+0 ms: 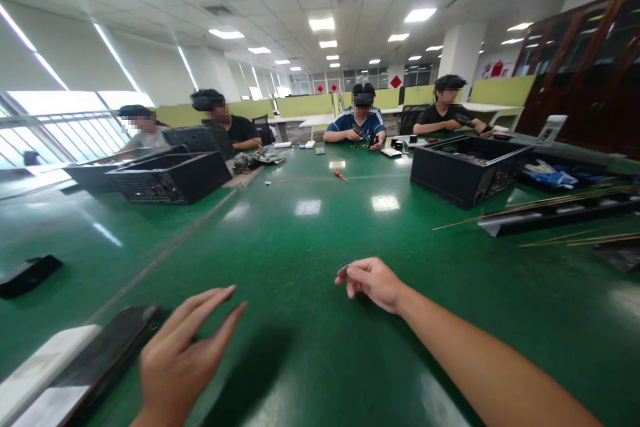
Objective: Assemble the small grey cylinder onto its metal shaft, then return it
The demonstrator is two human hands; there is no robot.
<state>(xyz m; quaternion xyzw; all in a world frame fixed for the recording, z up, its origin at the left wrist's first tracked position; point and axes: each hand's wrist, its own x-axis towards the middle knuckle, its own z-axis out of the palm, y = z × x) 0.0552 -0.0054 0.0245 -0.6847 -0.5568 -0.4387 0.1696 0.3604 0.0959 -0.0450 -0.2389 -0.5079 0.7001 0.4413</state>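
Your left hand (181, 350), spread and empty, is nearest, left of the screwdriver (341, 175); your right hand (373, 283), on the screwdriver's near side, narrowly pinches what seems a small dark piece (343, 270), not yet released: handling looks unfinished.

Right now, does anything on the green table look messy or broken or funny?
A bit messy, yes. On the right, thin sticks lie askew, one poking past the end of a long black piece. Loose parts sit jumbled by the black box on the left. I see no spill; damage I can't tell.
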